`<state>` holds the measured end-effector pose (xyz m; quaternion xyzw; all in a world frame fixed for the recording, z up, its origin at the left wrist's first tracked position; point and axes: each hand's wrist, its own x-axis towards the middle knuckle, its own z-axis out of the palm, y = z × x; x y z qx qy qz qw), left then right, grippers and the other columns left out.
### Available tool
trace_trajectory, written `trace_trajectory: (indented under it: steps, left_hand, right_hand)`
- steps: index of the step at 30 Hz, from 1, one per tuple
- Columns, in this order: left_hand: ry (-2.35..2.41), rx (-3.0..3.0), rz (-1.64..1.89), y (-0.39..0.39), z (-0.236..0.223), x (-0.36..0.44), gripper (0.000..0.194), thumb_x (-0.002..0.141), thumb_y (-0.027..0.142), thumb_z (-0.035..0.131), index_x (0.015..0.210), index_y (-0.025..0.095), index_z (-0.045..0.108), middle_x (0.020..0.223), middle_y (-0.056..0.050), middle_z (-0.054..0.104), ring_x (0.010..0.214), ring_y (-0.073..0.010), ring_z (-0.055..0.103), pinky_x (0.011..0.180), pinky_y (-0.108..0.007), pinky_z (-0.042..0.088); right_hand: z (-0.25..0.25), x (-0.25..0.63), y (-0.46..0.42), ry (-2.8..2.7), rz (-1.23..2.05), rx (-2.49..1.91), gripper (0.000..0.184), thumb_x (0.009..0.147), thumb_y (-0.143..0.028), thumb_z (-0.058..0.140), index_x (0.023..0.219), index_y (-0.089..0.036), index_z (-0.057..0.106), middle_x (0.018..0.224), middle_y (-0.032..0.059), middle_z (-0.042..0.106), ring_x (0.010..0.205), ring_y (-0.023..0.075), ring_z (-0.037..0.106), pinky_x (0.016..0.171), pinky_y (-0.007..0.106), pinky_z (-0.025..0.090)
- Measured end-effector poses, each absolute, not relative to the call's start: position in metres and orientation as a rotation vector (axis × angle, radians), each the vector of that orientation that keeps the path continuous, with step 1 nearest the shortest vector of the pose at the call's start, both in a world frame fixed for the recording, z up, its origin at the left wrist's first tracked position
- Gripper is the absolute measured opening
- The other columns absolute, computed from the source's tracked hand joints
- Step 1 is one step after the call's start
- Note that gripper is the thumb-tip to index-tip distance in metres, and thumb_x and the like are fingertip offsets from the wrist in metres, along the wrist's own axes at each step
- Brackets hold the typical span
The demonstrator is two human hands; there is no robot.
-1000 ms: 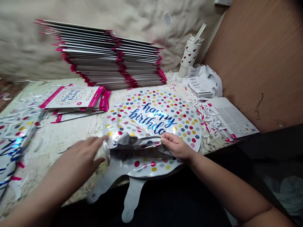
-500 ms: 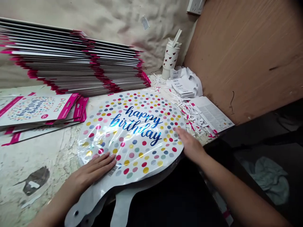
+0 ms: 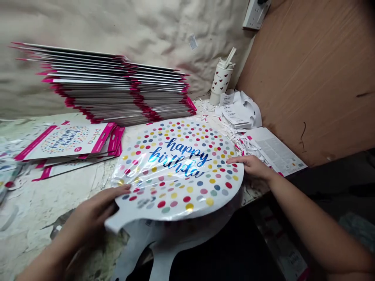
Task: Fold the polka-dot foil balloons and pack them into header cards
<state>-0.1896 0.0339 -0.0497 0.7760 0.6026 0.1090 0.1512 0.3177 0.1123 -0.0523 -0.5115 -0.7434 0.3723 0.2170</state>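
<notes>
A flat round foil balloon (image 3: 178,171), white with coloured dots and blue "happy birthday" lettering, lies on top of other flat balloons at the near table edge. My left hand (image 3: 93,212) grips its lower left rim near the tail, thumb on top. My right hand (image 3: 250,166) grips the right rim, fingers curled on the foil. The near edge of the top balloon is raised a little off those beneath. White balloon tails (image 3: 159,253) hang over the table edge.
A tall stack of pink-edged cards (image 3: 117,91) stands at the back. Loose printed cards (image 3: 67,142) lie at the left. A heart-patterned cup (image 3: 221,80), label sheets (image 3: 237,111), paper scraps and a leaflet (image 3: 275,150) sit at the right by a brown board.
The balloon was folded a second ago, then spread flat under both palms. Now both hands have shifted to its left and right rims and hold it, its near edge lifted.
</notes>
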Motion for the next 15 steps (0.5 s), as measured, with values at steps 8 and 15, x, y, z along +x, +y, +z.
trace_trajectory:
  steps: [8, 15]
  left_hand:
    - [2.428, 2.039, 0.174, 0.092, -0.004, -0.129, 0.055, 0.089, 0.044, 0.021, 0.118, 0.008, 0.049, 0.106, -0.020, 0.061, 0.100, -0.0352, 0.055, 0.084, -0.051, 0.040]
    - [1.860, 2.517, -0.045, 0.051, -0.051, -0.083, 0.065, 0.087, 0.051, 0.028, 0.137, 0.011, 0.036, 0.145, -0.017, 0.030, 0.133, -0.0349, 0.025, 0.102, -0.053, 0.026]
  right_hand:
    - [-0.034, 0.279, 0.196, -1.823, 0.960, -1.745, 0.046, 0.069, -0.061, 0.055, 0.073, -0.015, 0.061, 0.055, -0.0006, 0.058, 0.050, 0.0130, 0.053, 0.049, 0.024, 0.042]
    - [-0.015, 0.261, 0.215, -1.762, 0.461, -2.100, 0.049, 0.066, -0.058, 0.064, 0.089, -0.016, 0.058, 0.077, 0.0093, 0.064, 0.083, 0.0276, 0.058, 0.072, 0.037, 0.044]
